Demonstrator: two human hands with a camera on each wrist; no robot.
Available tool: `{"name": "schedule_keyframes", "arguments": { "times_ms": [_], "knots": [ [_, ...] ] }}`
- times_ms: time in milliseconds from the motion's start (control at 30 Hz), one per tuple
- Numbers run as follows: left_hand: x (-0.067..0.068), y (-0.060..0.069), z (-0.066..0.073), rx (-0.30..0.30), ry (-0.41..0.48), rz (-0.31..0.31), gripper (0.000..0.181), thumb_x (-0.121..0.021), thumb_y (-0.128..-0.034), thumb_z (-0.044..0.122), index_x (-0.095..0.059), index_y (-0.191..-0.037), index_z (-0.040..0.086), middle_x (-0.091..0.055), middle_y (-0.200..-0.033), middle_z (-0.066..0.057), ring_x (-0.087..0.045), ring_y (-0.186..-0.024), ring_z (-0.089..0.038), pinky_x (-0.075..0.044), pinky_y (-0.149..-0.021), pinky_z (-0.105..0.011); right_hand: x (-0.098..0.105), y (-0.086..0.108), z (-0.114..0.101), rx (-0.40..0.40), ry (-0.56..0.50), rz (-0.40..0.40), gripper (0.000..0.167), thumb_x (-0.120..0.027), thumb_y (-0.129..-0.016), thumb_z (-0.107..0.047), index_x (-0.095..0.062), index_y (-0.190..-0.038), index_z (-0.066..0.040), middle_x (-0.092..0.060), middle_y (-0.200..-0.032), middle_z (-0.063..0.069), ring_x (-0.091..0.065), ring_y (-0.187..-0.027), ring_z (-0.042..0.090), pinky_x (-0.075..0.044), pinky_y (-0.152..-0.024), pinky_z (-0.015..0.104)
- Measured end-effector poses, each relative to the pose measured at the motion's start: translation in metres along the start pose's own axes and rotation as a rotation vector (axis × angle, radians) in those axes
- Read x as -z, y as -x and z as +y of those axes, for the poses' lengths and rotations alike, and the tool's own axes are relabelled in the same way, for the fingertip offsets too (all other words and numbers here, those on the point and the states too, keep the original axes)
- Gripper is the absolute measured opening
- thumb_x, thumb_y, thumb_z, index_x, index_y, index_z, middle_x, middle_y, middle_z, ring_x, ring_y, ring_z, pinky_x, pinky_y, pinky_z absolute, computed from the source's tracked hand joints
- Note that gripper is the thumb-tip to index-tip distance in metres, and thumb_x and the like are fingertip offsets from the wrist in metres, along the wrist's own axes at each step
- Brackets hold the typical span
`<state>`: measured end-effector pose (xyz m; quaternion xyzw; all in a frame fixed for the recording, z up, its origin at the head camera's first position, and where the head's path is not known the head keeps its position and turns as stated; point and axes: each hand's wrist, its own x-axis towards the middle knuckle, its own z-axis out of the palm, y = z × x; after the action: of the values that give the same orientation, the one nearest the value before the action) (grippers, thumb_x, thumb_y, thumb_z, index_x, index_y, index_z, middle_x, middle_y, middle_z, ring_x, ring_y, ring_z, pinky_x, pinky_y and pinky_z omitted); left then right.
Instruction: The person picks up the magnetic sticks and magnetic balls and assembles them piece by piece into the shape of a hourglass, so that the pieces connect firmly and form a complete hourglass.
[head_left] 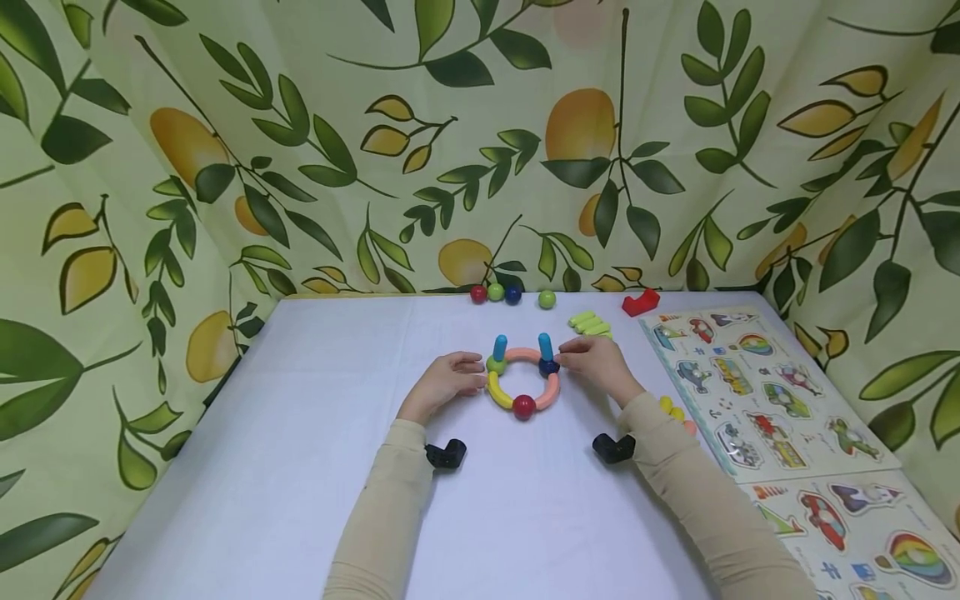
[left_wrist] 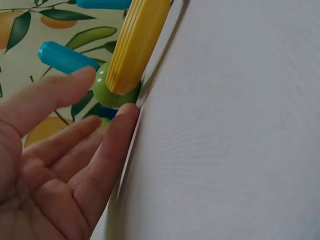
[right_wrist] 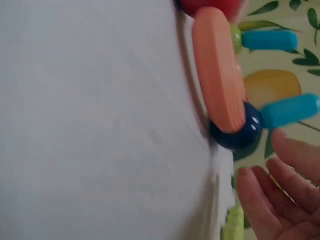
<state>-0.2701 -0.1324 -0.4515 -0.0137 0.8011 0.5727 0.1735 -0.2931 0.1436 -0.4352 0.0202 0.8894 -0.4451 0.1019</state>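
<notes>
**Now two loose hands flank a ring with two upright sticks**

The ring lies flat on the white table [head_left: 300, 467], in front of the person and between the hands. It looks closed: a green ball [head_left: 497, 365], a dark-blue ball [head_left: 549, 367] and a red ball [head_left: 524, 407] are linked by a yellow curved rod [head_left: 498, 392], a near pink rod [head_left: 552, 392] and a far pink rod [head_left: 522, 354]. A left blue stick [head_left: 500, 346] stands up from the green ball, a right blue stick [head_left: 545, 345] from the dark-blue one.

The left hand [head_left: 446, 385] has its thumb and fingers apart, cupped beside the green ball. The right hand [head_left: 597, 364] also has its fingers apart, its nearest fingertip just beside the base of the right blue stick. Neither hand grips anything; whether a fingertip touches the ring, I cannot tell.

The step in hand seems to be steadying or checking these joints, with both sticks apparently seated. The next move probably calls for a light touch: one hand bracing a ball against the table while the other works from above, since a sideways nudge could tip a stick or pull a rod loose.
</notes>
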Motion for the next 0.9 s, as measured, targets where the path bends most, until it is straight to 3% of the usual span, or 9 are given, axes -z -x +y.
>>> {"name": "schedule_keyframes", "arguments": {
  "times_ms": [100, 200, 300, 400, 600, 700, 900],
  "knots": [
    [0.001, 0.0, 0.0, -0.018, 0.0, -0.035, 0.06, -0.075, -0.0876, 0.018, -0.053, -0.143, 0.015, -0.057, -0.144, -0.007, -0.064, -0.118, -0.021, -0.055, -0.097, -0.034, 0.012, -0.001, 0.003, -0.017, -0.045, 0.086, 0.037, -0.069, -0.094, -0.022, -0.065, -0.126, -0.004, -0.064, -0.129, 0.019, -0.056, -0.114, 0.03, -0.052, -0.098, 0.04],
    [0.0, -0.001, -0.001, -0.036, 0.0, -0.065, 0.059, -0.075, -0.0872, 0.017, -0.053, -0.143, 0.017, -0.055, -0.147, -0.006, -0.057, -0.129, -0.022, -0.054, -0.1, -0.036, 0.026, -0.005, 0.01, -0.02, -0.03, 0.146, 0.039, -0.067, -0.095, -0.017, -0.062, -0.131, -0.003, -0.057, -0.138, 0.021, -0.049, -0.128, 0.037, -0.043, -0.11, 0.05],
    [0.0, -0.002, -0.001, -0.031, -0.001, -0.073, 0.054, -0.074, -0.088, 0.018, -0.057, -0.139, 0.016, -0.059, -0.143, -0.007, -0.06, -0.124, -0.022, -0.054, -0.1, -0.036, 0.036, -0.011, 0.017, -0.023, 0.043, 0.149, 0.042, -0.066, -0.095, -0.015, -0.059, -0.134, -0.002, -0.049, -0.147, 0.023, -0.039, -0.139, 0.041, -0.033, -0.116, 0.056],
    [-0.001, -0.003, -0.001, -0.008, -0.001, -0.065, 0.051, -0.074, -0.0886, 0.02, -0.059, -0.137, 0.015, -0.064, -0.135, -0.007, -0.066, -0.112, -0.021, -0.055, -0.097, -0.035, 0.043, -0.016, 0.021, -0.033, 0.105, 0.101, 0.044, -0.066, -0.094, -0.013, -0.057, -0.136, 0.001, -0.046, -0.149, 0.026, -0.036, -0.141, 0.044, -0.032, -0.117, 0.057],
    [-0.002, -0.001, -0.001, -0.005, 0.016, -0.071, 0.048, -0.074, -0.0897, 0.02, -0.059, -0.136, 0.014, -0.065, -0.134, -0.008, -0.067, -0.107, -0.019, -0.056, -0.095, -0.034, 0.046, -0.025, 0.021, -0.018, 0.185, 0.04, 0.044, -0.069, -0.092, -0.01, -0.059, -0.132, 0.003, -0.055, -0.14, 0.026, -0.047, -0.13, 0.041, -0.04, -0.112, 0.052],
    [-0.002, -0.001, -0.001, -0.012, 0.009, -0.074, 0.049, -0.073, -0.09, 0.021, -0.059, -0.136, 0.014, -0.064, -0.135, -0.008, -0.066, -0.107, -0.019, -0.056, -0.095, -0.034, 0.046, -0.029, 0.018, 0.0, 0.255, 0.022, 0.039, -0.07, -0.091, -0.01, -0.064, -0.126, 0.004, -0.059, -0.131, 0.027, -0.052, -0.119, 0.039, -0.046, -0.105, 0.049],
    [0.0, -0.002, -0.002, -0.006, -0.018, -0.071, 0.047, -0.074, -0.0897, 0.022, -0.061, -0.134, 0.015, -0.065, -0.133, -0.007, -0.066, -0.107, -0.018, -0.056, -0.096, -0.034, 0.043, -0.029, 0.014, -0.041, 0.319, -0.059, 0.033, -0.074, -0.089, -0.012, -0.068, -0.118, 0.002, -0.064, -0.117, 0.022, -0.052, -0.102, 0.03, -0.05, -0.087, 0.035]
  ]
}}
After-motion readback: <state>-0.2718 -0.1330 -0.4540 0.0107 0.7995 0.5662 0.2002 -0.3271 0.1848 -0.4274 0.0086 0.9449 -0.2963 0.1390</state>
